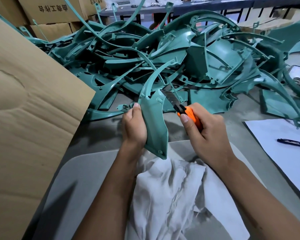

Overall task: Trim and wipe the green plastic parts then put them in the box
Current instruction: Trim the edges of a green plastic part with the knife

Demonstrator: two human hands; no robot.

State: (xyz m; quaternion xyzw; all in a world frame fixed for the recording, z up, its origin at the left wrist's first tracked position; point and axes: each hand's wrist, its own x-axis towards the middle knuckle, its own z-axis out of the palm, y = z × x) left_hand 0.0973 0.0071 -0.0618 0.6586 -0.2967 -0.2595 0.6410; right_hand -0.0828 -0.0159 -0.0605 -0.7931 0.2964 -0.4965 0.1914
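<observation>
The pile of parts (163, 54) lies behind the cloth (171, 191); box flap (28, 104) left, paper (282, 141) right.

Big cardboard flap (29, 94) walls off space just left of left hand (134, 127). Tangled heap of green parts (163, 54) blocks everything ahead of both hands. Bare table (235, 129) right of right hand (204, 134), btwn it & the paper (284, 153) w/ pen (293, 143).

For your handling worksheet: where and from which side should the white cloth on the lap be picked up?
Pinch the white cloth at its raised, bunched folds near the middle, coming from above. The crumpled ridges stand up and offer something to grip; its flat edges do not.
</observation>
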